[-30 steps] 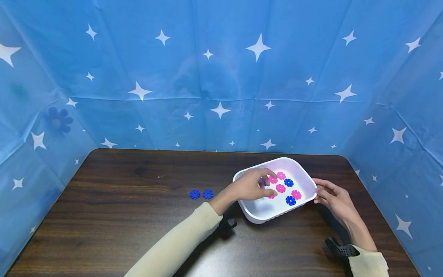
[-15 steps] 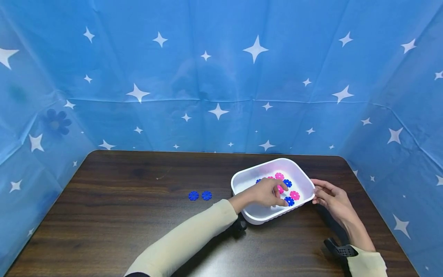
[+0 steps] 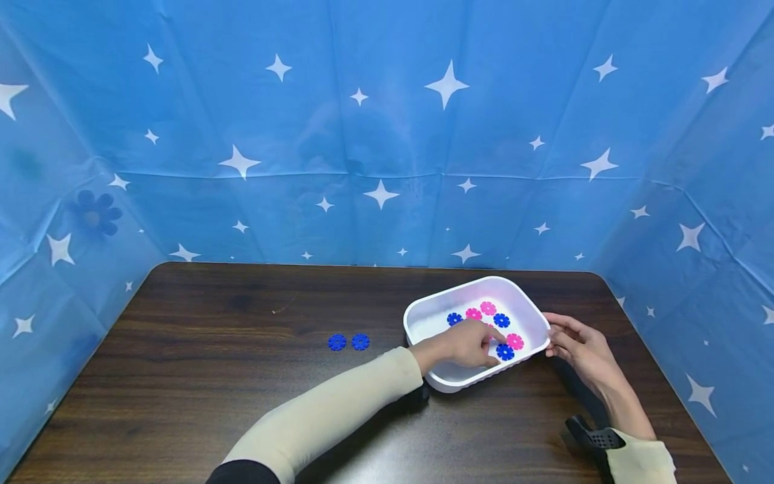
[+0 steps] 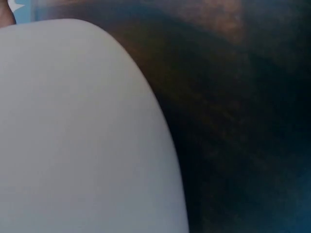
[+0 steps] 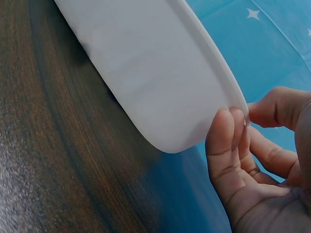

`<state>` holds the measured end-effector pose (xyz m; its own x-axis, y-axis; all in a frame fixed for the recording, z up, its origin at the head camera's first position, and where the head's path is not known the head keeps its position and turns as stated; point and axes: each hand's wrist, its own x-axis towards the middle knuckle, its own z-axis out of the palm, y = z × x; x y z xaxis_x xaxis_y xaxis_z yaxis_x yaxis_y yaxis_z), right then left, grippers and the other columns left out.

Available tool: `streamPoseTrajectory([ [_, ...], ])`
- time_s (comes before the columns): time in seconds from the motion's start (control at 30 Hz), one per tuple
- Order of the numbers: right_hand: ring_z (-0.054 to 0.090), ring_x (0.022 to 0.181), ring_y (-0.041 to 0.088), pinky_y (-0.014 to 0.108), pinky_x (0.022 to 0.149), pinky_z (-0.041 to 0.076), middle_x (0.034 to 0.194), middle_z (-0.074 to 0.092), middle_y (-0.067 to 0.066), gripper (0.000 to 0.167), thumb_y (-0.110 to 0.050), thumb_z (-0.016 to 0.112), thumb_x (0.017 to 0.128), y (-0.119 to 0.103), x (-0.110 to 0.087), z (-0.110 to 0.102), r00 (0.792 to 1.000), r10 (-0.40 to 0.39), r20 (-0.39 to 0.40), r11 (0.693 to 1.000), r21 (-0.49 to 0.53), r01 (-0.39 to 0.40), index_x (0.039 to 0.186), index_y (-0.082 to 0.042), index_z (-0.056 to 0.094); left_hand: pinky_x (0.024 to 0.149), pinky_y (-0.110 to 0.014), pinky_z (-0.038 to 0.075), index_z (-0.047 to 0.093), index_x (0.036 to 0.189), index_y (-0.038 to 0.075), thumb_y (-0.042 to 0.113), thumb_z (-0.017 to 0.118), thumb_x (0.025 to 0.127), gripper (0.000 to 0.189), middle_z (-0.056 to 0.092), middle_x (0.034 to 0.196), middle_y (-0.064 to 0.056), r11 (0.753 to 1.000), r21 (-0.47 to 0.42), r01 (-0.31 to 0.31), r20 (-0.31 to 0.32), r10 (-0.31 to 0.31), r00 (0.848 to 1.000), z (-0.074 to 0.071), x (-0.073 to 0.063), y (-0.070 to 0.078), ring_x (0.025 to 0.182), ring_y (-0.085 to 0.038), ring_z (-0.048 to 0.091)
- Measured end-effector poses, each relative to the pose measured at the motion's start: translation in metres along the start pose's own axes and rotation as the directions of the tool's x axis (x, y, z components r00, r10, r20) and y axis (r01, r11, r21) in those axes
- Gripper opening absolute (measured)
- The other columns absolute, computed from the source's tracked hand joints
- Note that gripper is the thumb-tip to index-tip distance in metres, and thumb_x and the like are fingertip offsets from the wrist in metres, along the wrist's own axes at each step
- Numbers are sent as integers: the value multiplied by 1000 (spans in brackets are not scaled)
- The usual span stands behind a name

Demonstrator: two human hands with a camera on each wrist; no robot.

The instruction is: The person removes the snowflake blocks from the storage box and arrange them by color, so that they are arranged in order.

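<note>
Blue, the near disc [image 3: 505, 352] in the tray [image 3: 428, 324], on the table's right half, now lies just beside the left hand [image 3: 464, 343], which has shifted right and nearer; its thumb and index finger are spread, pinching nothing visible. The work seems centred on that disc now. The right hand [image 3: 582, 344] pinches the tray's right rim, as before. 2 other discs [image 3: 336, 342] (untouched) lie left on the dark table [image 3: 181, 370]; a starry curtain [image 3: 338, 101] hangs on the far side.
</note>
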<state>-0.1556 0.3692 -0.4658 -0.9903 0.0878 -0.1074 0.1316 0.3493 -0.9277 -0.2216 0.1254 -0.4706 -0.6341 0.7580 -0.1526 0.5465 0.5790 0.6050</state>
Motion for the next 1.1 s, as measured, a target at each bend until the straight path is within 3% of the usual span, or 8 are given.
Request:
streamPoseTrajectory([
  [0.13, 65, 90, 9, 20, 82, 59, 117, 65, -4, 50, -16, 60, 104, 1, -1, 1, 1000, -6, 3, 1000, 4, 6, 149, 2, 46, 57, -18, 36, 73, 126, 22, 26, 76, 93, 33, 55, 63, 4, 1000, 7, 10, -1, -10, 1000, 1, 0, 0, 59, -7, 50],
  [0.47, 65, 89, 9, 21, 81, 59, 118, 66, 0, 48, -13, 58, 104, -1, 0, 0, 1000, -5, 4, 1000, 12, 5, 148, 2, 46, 58, -16, 37, 73, 103, 14, 17, 78, 91, 14, 54, 69, 5, 995, -101, 10, 3, -10, 1000, -1, -1, -3, 64, -5, 50],
  [0.83, 65, 89, 9, 21, 81, 60, 122, 65, 6, 48, -13, 58, 104, -1, 1, 1, 1000, 8, -3, 1000, 5, -8, 149, 2, 46, 63, -14, 42, 71, 97, 10, 13, 83, 86, 17, 58, 75, 5, 983, -183, -7, -14, 5, 1000, -2, 1, -3, 69, -3, 52],
  [1.1, 64, 88, 9, 21, 80, 60, 118, 65, 3, 48, -12, 57, 104, -1, 1, 0, 1000, 10, -3, 1000, 6, -10, 148, 2, 46, 67, -14, 44, 71, 93, 13, 17, 89, 81, 22, 60, 80, 6, 980, -199, -5, -69, -8, 998, -11, -3, 1, 73, -2, 54],
])
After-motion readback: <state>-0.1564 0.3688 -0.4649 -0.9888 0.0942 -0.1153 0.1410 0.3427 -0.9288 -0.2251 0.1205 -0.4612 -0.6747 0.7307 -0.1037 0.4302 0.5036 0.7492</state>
